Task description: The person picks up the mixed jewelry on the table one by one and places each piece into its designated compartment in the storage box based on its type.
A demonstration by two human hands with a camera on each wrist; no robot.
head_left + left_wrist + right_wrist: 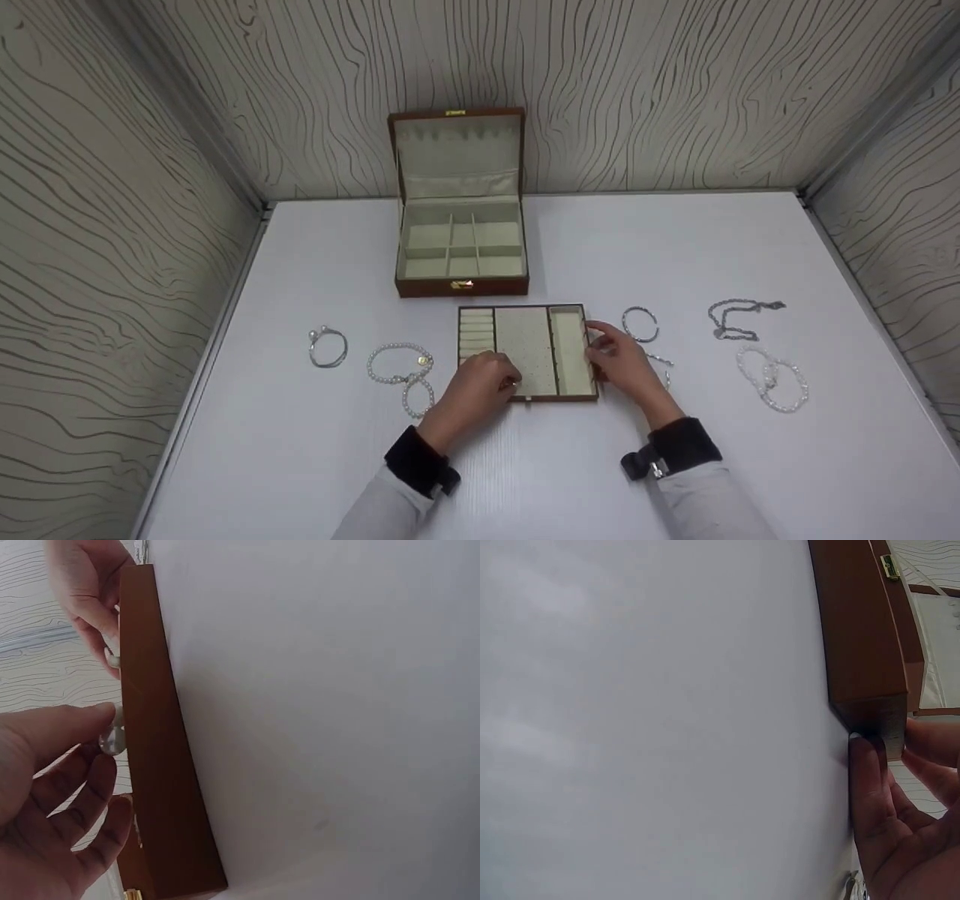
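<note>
A shallow brown jewelry tray (523,352) lies on the table, with ring rolls at left, a pale panel dotted with tiny holes in the middle and a long compartment at right. Over the panel's lower left, my left hand (480,380) pinches a small pearl earring (112,740) between thumb and fingers; its back part is hidden. My right hand (621,361) grips the tray's right wall, the thumb low on the side and fingers above, as the right wrist view shows.
Behind the tray stands an open brown jewelry box (461,287) with divided compartments. Pearl bracelets (400,364) and a bangle (328,350) lie left. On the right are another bangle (640,324), a silver chain (739,319) and clear bead bracelets (784,382).
</note>
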